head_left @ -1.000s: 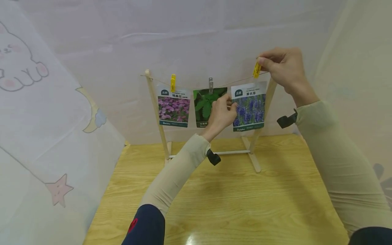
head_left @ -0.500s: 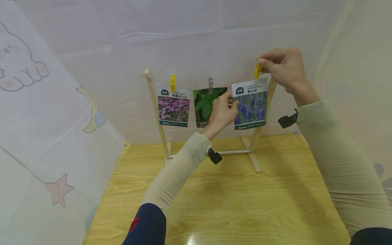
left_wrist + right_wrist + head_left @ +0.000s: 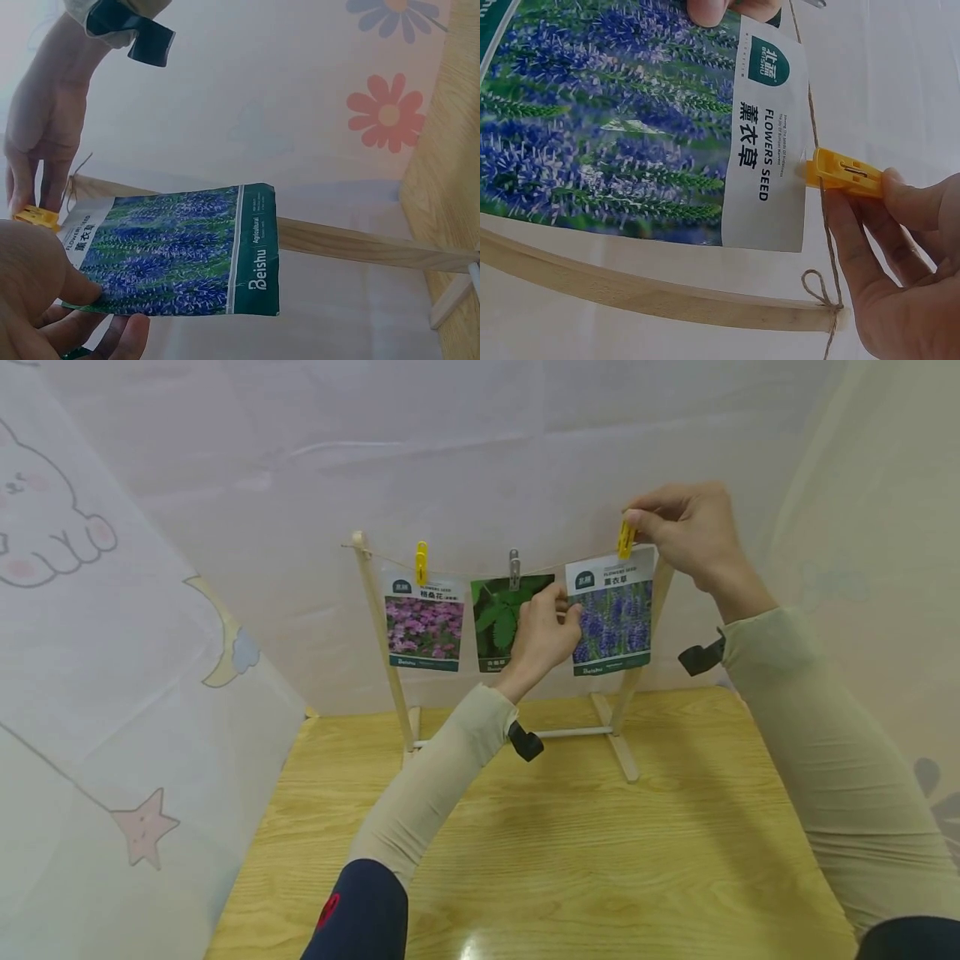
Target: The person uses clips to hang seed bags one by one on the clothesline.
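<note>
My left hand (image 3: 543, 631) holds a lavender seed packet (image 3: 613, 620) by its left edge, thumb in front and fingers behind. With thumb and fingers my right hand (image 3: 693, 535) pinches a yellow clothespin (image 3: 627, 538) at the packet's top edge. In the right wrist view the clothespin's tip (image 3: 814, 174) overlaps the white top edge of the packet, right where the twine (image 3: 826, 225) passes. Whether the clothespin grips both is hard to tell. Left of this packet, a green-leaf seed packet (image 3: 495, 614) hangs from a grey clothespin (image 3: 515, 570), partly hidden behind my left hand.
A pink-flower seed packet (image 3: 425, 627) hangs from another yellow clothespin (image 3: 422, 564) at the line's left. The twine spans a wooden stand (image 3: 386, 652) on a wood-grain table (image 3: 525, 860). Printed fabric (image 3: 450, 443) hangs behind and at the sides.
The lavender packet has risen and tilted slightly, bringing its top edge up to the twine. My right hand has come down a little with the clothespin, which now overlaps that edge.
</note>
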Demonstrator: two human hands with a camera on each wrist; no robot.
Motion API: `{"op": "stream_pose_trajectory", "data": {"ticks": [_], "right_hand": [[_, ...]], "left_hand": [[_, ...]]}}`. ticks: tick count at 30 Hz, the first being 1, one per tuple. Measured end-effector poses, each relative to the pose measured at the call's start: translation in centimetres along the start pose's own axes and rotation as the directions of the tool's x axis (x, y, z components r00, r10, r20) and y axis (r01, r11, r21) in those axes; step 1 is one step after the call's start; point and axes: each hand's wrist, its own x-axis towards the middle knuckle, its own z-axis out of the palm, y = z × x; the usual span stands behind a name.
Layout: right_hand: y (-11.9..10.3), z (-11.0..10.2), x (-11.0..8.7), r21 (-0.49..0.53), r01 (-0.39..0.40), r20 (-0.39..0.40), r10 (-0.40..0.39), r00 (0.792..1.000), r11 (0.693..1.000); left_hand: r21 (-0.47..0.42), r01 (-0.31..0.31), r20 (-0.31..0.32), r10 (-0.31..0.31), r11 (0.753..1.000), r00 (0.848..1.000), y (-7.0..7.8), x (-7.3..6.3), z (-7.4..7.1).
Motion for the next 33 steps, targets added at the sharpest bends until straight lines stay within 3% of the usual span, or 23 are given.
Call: {"op": "stream_pose_trajectory", "data": {"ticks": [12, 25, 33], "right_hand": [[0.37, 0.24, -0.05, -0.054, 0.001, 0.015, -0.001, 1.000, 0.999], [0.50, -0.08, -0.06, -0.138, -0.068, 0.053, 0.076, 0.996, 0.988], [0.17, 0.26, -0.23, -0.209, -0.050, 0.084, 0.069, 0.994, 0.977]], "left_hand": [[-0.011, 0.015, -0.002, -0.015, 1.000, 1.000, -0.12, -0.02, 0.33], [-0.019, -0.005, -0.007, 0.005, 1.000, 1.000, -0.03, 0.19, 0.59], [-0.030, -0.009, -0.012, 0.009, 0.999, 1.000, -0.15, 0.20, 0.69]]}}
